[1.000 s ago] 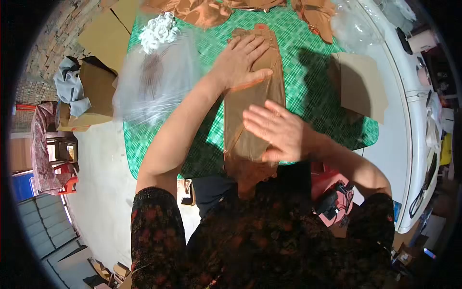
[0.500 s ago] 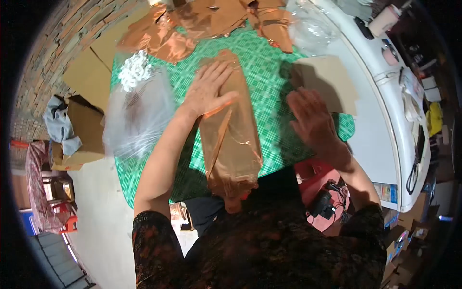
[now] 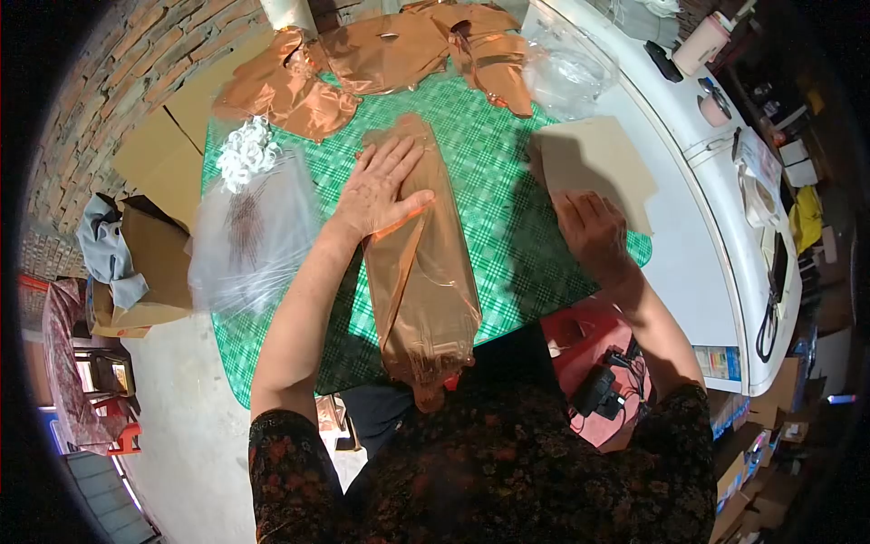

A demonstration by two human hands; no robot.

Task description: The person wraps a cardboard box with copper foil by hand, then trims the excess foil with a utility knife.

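Note:
A long flat copper-coloured foil balloon (image 3: 435,272) lies lengthwise on the green checked tablecloth (image 3: 494,181), its near end overhanging the front edge. My left hand (image 3: 381,190) rests flat on its upper part, fingers stretched out and thumb spread to the right. Over at the right, my right hand (image 3: 594,231) is at the near edge of a brown cardboard sheet (image 3: 603,168), its fingers bent over that edge. The fingertips overlap the cardboard, and the thumb is hidden.
More copper foil balloons (image 3: 385,50) lie along the far side. Clear plastic bags (image 3: 249,236) with a white ribbon bundle (image 3: 247,154) are at left; another clear bag (image 3: 571,77) is at far right. A white surface (image 3: 689,218) adjoins the table. A red stool (image 3: 589,354) stands below.
My right hand has shifted right and its fingers have bent onto the cardboard's near edge. My left hand stays on the foil balloon. The whole view has shifted slightly.

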